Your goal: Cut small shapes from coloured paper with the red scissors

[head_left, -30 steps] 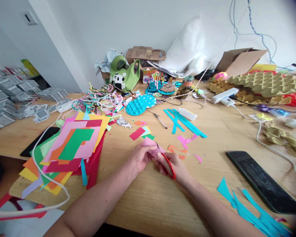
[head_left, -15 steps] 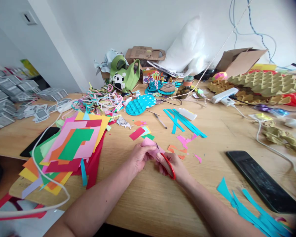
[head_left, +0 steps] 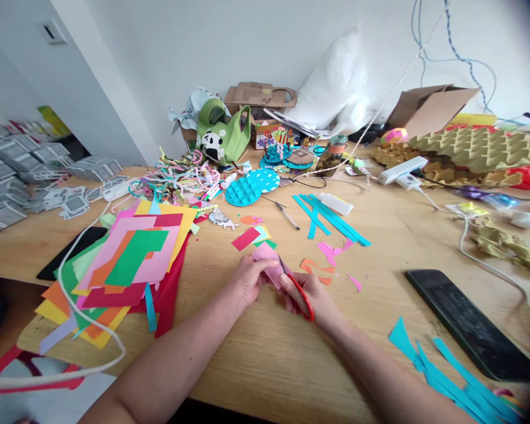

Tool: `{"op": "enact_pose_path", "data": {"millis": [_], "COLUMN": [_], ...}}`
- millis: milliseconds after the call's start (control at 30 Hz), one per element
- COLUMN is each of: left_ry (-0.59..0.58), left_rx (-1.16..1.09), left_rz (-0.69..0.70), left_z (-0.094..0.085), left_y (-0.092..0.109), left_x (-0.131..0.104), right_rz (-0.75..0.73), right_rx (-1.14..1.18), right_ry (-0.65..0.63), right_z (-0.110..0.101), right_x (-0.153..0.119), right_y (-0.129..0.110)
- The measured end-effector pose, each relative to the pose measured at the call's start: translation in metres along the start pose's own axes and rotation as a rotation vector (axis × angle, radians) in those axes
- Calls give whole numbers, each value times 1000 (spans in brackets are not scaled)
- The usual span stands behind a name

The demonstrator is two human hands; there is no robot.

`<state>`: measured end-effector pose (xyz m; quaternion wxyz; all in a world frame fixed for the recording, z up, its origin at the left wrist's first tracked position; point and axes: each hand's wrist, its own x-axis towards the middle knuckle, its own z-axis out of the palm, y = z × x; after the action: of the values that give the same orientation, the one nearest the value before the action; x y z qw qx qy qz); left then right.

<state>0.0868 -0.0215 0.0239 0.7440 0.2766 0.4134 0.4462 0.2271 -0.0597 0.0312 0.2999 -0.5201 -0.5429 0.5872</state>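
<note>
Near the middle of the table, my left hand (head_left: 249,279) pinches a small piece of pink paper (head_left: 268,262) between thumb and fingers. My right hand (head_left: 307,294) is closed round the red handles of a pair of scissors (head_left: 301,294). The dark blades lie against the right side of the pink paper; how far they are parted is too small to tell. Just beyond my hands lie a small red paper rectangle (head_left: 245,239) and a few other coloured pieces. Orange paper scraps (head_left: 318,268) and pink scraps (head_left: 331,252) lie to the right of the scissors.
A pile of coloured paper (head_left: 136,253) lies at left, crossed by a white cable (head_left: 62,282). Blue paper strips (head_left: 331,218) and a pen (head_left: 288,217) lie farther back. At right are a black phone (head_left: 468,324) and egg trays (head_left: 481,147). A green bag (head_left: 223,135) stands behind.
The pink paper has tilted slightly in my left hand, and the scissor blades look a little closer together. Both hands stay in nearly the same place.
</note>
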Motion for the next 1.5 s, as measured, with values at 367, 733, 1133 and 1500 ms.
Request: {"op": "enact_pose_path", "data": {"millis": [367,733,1133,1500], "left_ry": [-17,-21,-1,-51], "left_rx": [-22,-7,13,58], "left_rz": [-20,-17,-8,-19], "left_z": [2,1,-2,-10], "left_y": [1,1,-1,0], "left_x": [-2,-1,2,7], "right_rz": [-13,-13,-12,-13], "right_rx": [-25,-27,-20,-41], "right_ry": [-6,4,-24,-48], "right_z": [-1,0,0,-2], "right_x": [1,0,1,0], "right_y": [2,-1,3,3]}}
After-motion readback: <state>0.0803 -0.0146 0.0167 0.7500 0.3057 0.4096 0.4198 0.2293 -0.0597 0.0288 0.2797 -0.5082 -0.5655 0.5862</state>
